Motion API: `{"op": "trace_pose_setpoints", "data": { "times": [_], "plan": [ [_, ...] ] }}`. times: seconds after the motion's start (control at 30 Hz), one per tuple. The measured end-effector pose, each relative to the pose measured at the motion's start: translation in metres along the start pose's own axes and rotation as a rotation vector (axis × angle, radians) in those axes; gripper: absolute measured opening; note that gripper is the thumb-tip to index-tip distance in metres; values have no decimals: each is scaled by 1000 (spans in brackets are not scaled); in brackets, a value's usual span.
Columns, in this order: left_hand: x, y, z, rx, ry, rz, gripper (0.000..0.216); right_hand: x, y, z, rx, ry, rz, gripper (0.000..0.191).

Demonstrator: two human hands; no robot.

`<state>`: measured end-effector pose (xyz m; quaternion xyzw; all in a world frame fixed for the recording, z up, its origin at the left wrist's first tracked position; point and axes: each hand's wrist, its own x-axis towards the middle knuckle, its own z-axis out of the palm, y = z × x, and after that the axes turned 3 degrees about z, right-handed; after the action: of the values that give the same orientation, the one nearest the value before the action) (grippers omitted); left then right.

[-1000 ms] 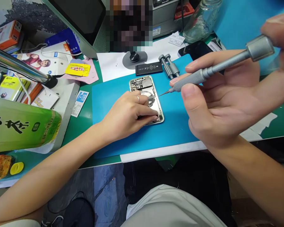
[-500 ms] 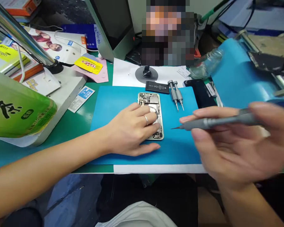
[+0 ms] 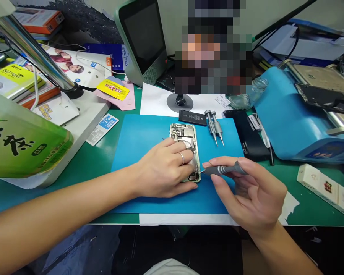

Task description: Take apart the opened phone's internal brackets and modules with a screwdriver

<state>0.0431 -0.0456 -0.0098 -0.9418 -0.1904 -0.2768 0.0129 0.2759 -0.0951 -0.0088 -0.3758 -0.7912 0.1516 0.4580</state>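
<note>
An opened smartphone with bare inner parts lies on a blue mat. My left hand, a ring on one finger, holds it from the left. Its curled fingers cover the middle and its thumb lies by the lower end. Between the fingers and thumb of my right hand is a thin grey screwdriver. The screwdriver's tip is at the phone's lower right edge; whether it touches is hard to tell. A black phone battery and two grey screwdrivers lie beyond the phone.
To the left stand a green bottle and a metal lamp post. A screen device, a glass jar and a pixelated patch are at the back. On the right are a blue machine, a black phone and a cigarette pack.
My right hand has brought the screwdriver left and down, from the air beside the phone to its lower right edge. My left hand stays on the phone. The camera view has shifted slightly.
</note>
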Motion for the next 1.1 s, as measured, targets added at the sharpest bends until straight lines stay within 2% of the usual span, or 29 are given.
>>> {"op": "trace_pose_setpoints", "data": {
  "times": [0.6, 0.8, 1.1],
  "plan": [
    [-1, 4, 1, -12, -6, 14, 29, -2, 4, 3, 26, 5, -5, 90],
    [0, 6, 5, -23, 36, 4, 31, -7, 4, 3, 45, -1, 36, 88],
    [0, 7, 14, -6, 28, 1, 36, 2, 5, -1, -32, 14, -85, 76]
  ]
}}
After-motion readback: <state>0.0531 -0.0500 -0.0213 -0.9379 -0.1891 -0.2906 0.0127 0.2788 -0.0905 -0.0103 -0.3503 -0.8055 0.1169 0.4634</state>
